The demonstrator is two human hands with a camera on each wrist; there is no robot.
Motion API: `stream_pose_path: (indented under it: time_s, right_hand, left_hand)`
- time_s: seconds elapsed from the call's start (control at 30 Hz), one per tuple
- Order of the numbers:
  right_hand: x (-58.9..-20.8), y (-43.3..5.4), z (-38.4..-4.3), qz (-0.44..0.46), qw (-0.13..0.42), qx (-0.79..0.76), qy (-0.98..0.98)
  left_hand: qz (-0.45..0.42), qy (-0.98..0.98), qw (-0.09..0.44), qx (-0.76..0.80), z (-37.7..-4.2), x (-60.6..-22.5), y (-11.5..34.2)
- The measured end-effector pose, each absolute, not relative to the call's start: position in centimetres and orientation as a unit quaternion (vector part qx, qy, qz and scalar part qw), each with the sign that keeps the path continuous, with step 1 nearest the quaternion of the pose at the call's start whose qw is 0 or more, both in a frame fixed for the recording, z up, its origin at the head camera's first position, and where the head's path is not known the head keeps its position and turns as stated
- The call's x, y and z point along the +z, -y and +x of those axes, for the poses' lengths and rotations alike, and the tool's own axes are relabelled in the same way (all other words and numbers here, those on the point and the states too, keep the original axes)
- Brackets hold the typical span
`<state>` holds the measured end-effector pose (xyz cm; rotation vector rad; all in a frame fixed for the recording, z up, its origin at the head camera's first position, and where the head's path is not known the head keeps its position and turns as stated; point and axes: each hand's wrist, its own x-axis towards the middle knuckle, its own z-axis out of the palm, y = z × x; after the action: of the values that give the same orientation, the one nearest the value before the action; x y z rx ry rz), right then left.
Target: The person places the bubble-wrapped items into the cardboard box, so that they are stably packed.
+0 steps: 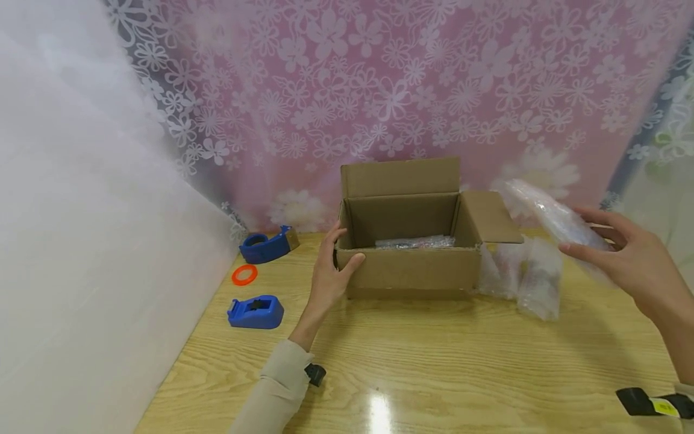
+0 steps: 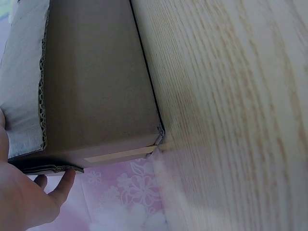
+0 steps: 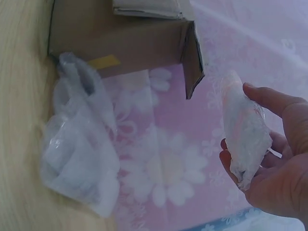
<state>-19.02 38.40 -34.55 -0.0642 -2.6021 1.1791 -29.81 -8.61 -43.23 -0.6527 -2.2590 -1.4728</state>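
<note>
Right grip holding a plastic-wrapped packet up in the air, thumb on one face, fingers on the other, and that film looks slick! Ease the thumb and it could slide free. Just left of that grip, the box's side flap sticks out; a low swing leftward might snag it. Below the flap, loose plastic wrapping on the desk, easily dragged along by a trailing wrist. Farther left, the left grip holds the cardboard box's near corner; should it slacken, a bump could skew the box. Right of it, inside, another wrapped packet risks a knock.
</note>
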Motion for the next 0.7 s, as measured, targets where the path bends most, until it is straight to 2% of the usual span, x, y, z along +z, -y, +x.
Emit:
stream_pose_path:
  time_s: [0.47, 0.7]
  right_hand:
    - [-31.0, -34.4, -20.4, 0.023, 0.149, 0.402, 0.903]
    - [-29.5, -32.7, -21.0, 0.067, 0.125, 0.409, 0.902]
  left_hand:
    - [-0.216, 0.810, 0.171, -0.519, -29.7, -42.9, 8.7]
    - [-0.206, 0.814, 0.168, -0.516, -29.9, -42.9, 8.7]
